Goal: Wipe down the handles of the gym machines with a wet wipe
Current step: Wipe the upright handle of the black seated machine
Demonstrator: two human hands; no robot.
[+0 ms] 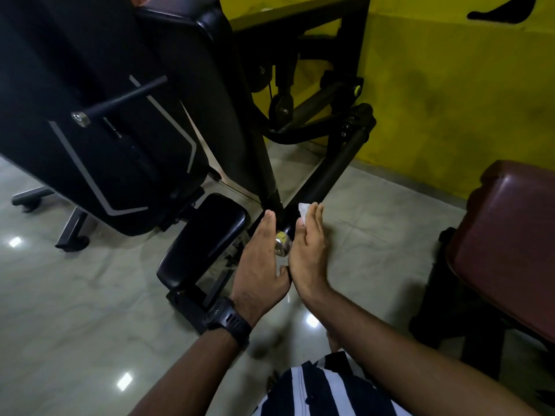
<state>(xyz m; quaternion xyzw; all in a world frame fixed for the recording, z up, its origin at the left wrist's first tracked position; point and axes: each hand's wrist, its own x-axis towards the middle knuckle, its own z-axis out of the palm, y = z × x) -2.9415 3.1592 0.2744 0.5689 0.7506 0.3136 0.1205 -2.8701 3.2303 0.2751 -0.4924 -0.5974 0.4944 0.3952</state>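
Note:
A long black padded handle [333, 169] of the gym machine slants down towards me and ends in a chrome cap [283, 247]. My two hands flank its lower end. My left hand [260, 259], with a black watch on the wrist, lies flat with straight fingers along the handle's left side. On the right side, my right hand [309, 250] has its fingers straight too. A white wet wipe [303, 211] peeks out at its fingertips, pressed between the fingers and the handle. Most of the wipe is hidden behind the hand.
The machine's black back pad [126, 94] and small seat pad [207, 235] stand to the left. A maroon padded bench [510, 241] is close on the right. The yellow wall [450, 85] is behind, above a glossy tiled floor [90, 295].

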